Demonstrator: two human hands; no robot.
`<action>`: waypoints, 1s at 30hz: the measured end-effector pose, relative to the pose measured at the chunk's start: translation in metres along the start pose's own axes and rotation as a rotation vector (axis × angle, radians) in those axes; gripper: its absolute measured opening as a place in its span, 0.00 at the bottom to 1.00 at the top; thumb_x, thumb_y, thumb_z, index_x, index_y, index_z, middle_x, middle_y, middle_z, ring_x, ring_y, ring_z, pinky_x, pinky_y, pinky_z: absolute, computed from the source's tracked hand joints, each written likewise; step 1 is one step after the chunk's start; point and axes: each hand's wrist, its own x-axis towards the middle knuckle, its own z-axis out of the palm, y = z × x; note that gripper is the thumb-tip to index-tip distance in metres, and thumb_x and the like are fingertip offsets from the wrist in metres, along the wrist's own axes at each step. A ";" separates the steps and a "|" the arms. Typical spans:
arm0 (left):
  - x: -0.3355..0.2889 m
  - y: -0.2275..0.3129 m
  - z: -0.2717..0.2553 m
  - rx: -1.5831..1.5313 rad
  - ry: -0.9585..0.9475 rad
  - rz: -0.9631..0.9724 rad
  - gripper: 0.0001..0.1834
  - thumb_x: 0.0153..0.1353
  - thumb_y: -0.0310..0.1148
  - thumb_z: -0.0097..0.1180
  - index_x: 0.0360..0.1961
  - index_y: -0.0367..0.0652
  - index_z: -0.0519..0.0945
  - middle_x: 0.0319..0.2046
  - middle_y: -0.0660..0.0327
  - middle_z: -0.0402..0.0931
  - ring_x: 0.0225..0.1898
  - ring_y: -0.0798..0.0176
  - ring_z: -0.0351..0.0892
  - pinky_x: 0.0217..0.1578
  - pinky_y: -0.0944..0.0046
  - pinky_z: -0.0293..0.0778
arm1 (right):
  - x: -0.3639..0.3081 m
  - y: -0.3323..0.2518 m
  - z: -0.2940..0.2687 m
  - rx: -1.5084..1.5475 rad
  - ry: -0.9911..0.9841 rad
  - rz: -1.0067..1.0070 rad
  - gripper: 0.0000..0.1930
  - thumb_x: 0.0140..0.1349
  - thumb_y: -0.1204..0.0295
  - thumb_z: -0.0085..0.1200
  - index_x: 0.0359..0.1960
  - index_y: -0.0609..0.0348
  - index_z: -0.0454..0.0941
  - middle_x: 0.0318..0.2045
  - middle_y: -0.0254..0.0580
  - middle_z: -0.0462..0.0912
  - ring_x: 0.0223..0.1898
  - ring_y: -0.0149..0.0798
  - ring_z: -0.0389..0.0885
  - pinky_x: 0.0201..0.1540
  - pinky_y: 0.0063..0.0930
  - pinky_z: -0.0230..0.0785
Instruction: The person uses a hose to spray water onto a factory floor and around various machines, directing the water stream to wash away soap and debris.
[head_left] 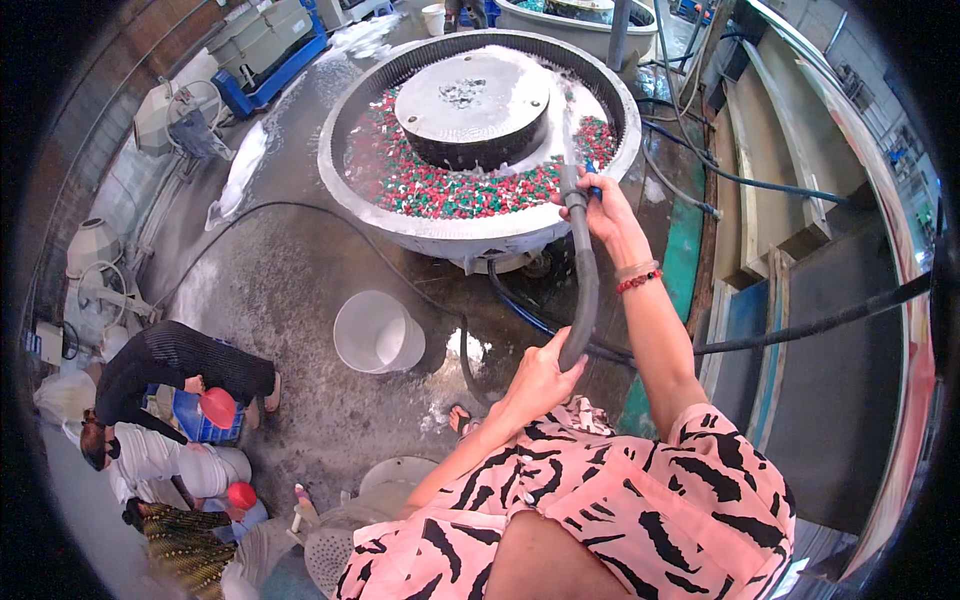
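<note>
The right hand (608,213) grips a hose (583,262) near the tub's near-right rim (545,226), the left hand (543,376) lower down. Coloured pieces (465,199) lie inside.

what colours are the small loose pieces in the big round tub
The small loose pieces: mostly red and green, some white; best seen in head view.

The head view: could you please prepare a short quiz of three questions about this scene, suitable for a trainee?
1. Multiple choice: what colour is the small handle at the right hand? A) yellow B) blue C) orange
2. True or false: the white bucket is inside the round tub.
3. Fill in the missing word: the left hand holds a grey ____.

Key: 1. B. 2. False, it is on the floor. 3. Hose.
</note>
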 end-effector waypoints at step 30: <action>0.002 0.013 -0.014 0.037 -0.068 -0.080 0.19 0.51 0.28 0.53 0.46 0.39 0.71 0.16 0.46 0.71 0.16 0.59 0.75 0.20 0.63 0.67 | -0.009 -0.007 0.004 -0.061 -0.012 -0.014 0.17 0.47 0.75 0.46 0.41 0.61 0.62 0.32 0.50 0.68 0.32 0.55 0.74 0.26 0.42 0.71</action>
